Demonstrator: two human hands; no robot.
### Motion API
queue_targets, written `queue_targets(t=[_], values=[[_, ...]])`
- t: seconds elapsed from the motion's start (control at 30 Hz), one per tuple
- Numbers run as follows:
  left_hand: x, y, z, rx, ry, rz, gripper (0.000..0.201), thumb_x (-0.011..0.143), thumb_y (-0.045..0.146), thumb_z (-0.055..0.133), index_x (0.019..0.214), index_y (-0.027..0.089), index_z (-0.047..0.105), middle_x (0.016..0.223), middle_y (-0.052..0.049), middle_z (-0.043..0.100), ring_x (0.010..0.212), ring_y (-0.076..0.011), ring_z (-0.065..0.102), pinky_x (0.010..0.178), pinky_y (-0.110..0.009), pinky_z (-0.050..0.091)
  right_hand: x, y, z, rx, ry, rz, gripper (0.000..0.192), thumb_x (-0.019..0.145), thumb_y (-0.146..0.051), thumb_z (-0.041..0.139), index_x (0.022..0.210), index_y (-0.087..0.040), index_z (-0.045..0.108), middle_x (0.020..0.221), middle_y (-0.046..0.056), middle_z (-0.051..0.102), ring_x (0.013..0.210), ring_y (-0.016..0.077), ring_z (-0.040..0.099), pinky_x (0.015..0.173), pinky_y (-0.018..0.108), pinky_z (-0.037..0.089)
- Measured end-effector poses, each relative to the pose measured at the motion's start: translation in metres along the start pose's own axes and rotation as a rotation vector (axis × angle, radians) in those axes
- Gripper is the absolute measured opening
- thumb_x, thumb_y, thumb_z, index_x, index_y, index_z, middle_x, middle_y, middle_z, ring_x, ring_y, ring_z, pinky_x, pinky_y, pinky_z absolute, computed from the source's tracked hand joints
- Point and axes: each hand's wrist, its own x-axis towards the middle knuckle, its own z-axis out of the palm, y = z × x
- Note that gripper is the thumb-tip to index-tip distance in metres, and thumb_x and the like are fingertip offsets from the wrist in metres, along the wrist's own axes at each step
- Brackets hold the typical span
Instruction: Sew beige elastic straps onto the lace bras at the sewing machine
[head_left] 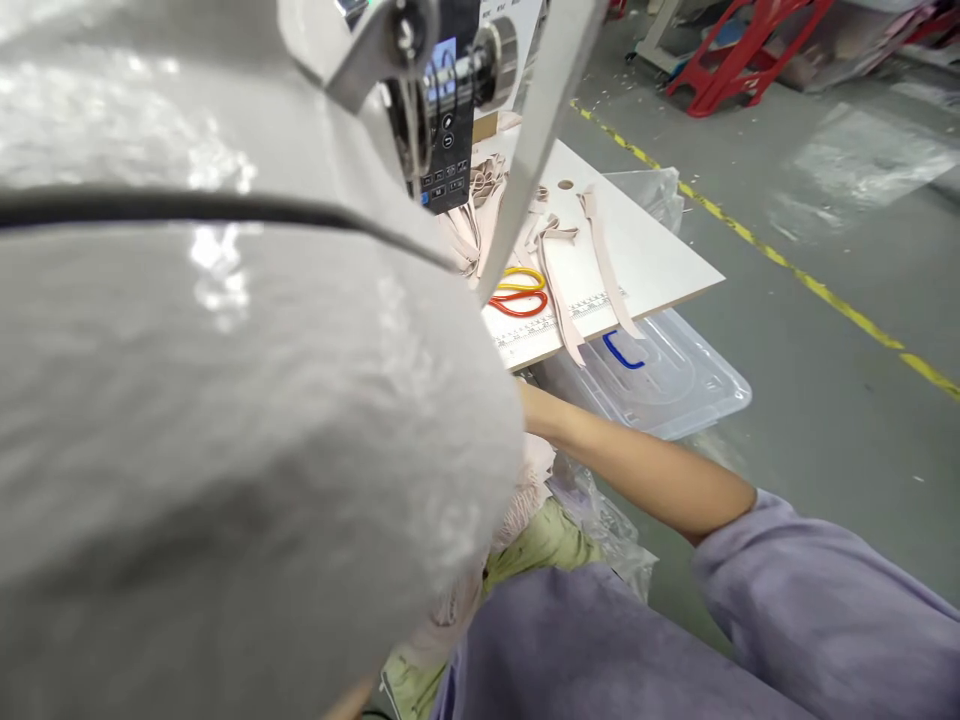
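A large pale grey sewing machine fills the left half of the head view and blocks much of the work. My right forearm reaches in from the lower right, and its wrist goes behind the machine's edge, so my right hand's fingers are hidden. Close below that wrist hangs pale pink gathered fabric, lying over yellow-green cloth at my lap. Of my left arm only a sliver of skin shows at the bottom edge. What either hand holds cannot be seen.
On the white table lie scissors with red and yellow handles and several pale pink strips. A clear plastic box lid sits below the table's edge. Red stools stand on the floor beyond a yellow line.
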Motion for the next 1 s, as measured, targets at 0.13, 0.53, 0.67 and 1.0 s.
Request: queue_targets(t=[0.13,0.53,0.67,1.0], values=[[0.000,0.000,0.001,0.009,-0.002,0.023,0.032,0.089,0.041,0.058,0.104,0.022,0.079,0.105,-0.007,0.078,0.104,-0.0254,0.072,0.088,-0.033,0.058,-0.001,0.000,-0.001,0.070,0.008,0.020,0.013,0.082,-0.016,0.062,0.071,-0.016,0.055,0.100,0.007,0.057,0.079,0.0158,0.054,0.070,0.031,0.047],[0.000,-0.009,0.001,0.079,0.017,0.128,0.029,0.091,0.040,0.056,0.104,0.027,0.079,0.104,-0.003,0.079,0.095,-0.0239,0.074,0.069,-0.027,0.060,-0.002,-0.001,-0.003,0.205,0.011,0.010,0.013,0.077,-0.012,0.060,0.070,-0.016,0.050,0.099,0.005,0.055,0.083,0.0148,0.051,0.072,0.028,0.043],[-0.002,-0.009,-0.001,0.134,-0.025,0.165,0.031,0.093,0.038,0.054,0.107,0.026,0.078,0.101,-0.003,0.079,0.082,-0.0215,0.076,0.060,-0.025,0.059,-0.001,0.005,-0.002,0.184,0.010,0.002,0.011,0.078,-0.012,0.061,0.073,-0.016,0.053,0.090,0.002,0.054,0.086,0.0150,0.050,0.072,0.027,0.041],[-0.008,-0.021,0.000,0.276,0.096,0.353,0.026,0.094,0.029,0.054,0.106,0.023,0.077,0.097,-0.003,0.080,0.081,-0.0181,0.076,0.067,-0.021,0.058,-0.006,0.015,0.011,0.176,0.150,-0.032,0.007,0.083,-0.019,0.067,0.086,-0.016,0.062,0.096,0.003,0.058,0.083,0.0138,0.054,0.073,0.026,0.041]])
